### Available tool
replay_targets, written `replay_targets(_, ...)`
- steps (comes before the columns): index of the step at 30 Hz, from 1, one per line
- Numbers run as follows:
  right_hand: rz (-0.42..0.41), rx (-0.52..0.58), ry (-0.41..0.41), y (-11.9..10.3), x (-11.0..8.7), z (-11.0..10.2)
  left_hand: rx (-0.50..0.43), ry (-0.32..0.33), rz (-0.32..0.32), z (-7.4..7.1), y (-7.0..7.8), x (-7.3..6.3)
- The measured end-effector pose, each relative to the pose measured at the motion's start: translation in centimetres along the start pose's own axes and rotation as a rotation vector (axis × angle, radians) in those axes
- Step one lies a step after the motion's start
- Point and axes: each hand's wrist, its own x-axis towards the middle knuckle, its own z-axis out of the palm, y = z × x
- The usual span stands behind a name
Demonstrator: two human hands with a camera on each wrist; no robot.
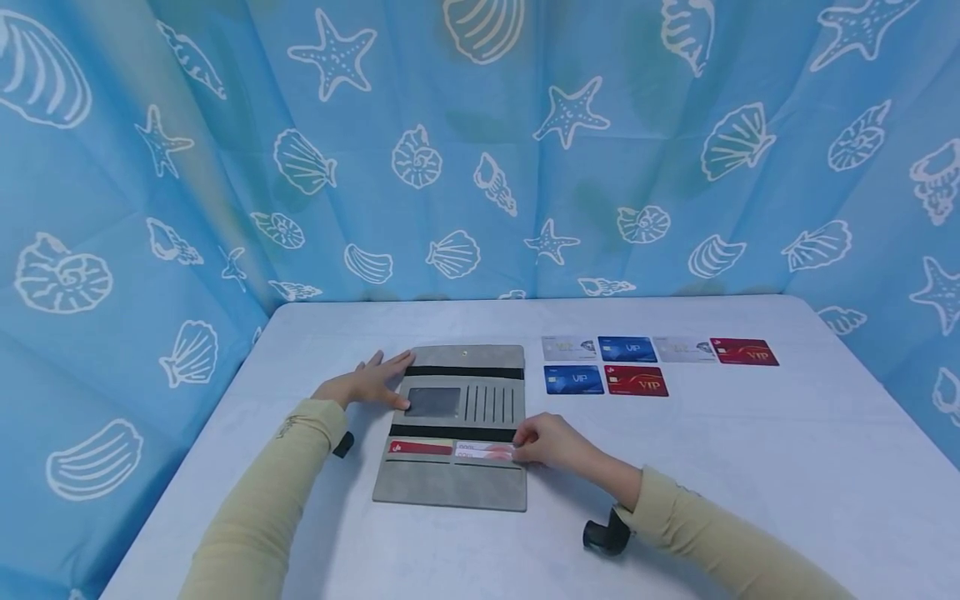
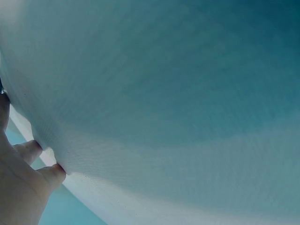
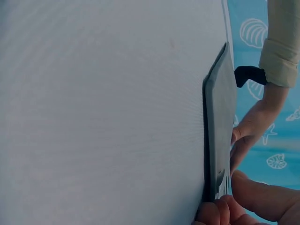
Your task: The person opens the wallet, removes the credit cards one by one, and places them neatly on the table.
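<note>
A grey card wallet [image 1: 487,487] lies unfolded, with two black bands across it and a dark clear window. In its lower slots sit a red card [image 1: 420,447] on the left and a white and pink card [image 1: 480,451] on the right. My right hand [image 1: 555,442] pinches the right end of the white and pink card at the wallet's edge. Thumb [image 3: 258,194] and curled fingers show there in the right wrist view. My left hand [image 1: 367,383] rests with spread fingers along the wallet's upper left edge, its thumb beside the window.
Right of the wallet, several cards lie in two rows, among them a blue VIP card [image 1: 573,380] and a red VIP card [image 1: 636,381]. A white cloth covers the table [image 1: 712,467]. Behind hangs a blue shell-print curtain [image 1: 480,100].
</note>
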Motion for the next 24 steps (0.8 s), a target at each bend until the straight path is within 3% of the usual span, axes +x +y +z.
replay_targets(24,0.025,-0.133,-0.090,-0.13,0.94,-0.34,0.043,0.012,0.006,0.21,0.01,0.26)
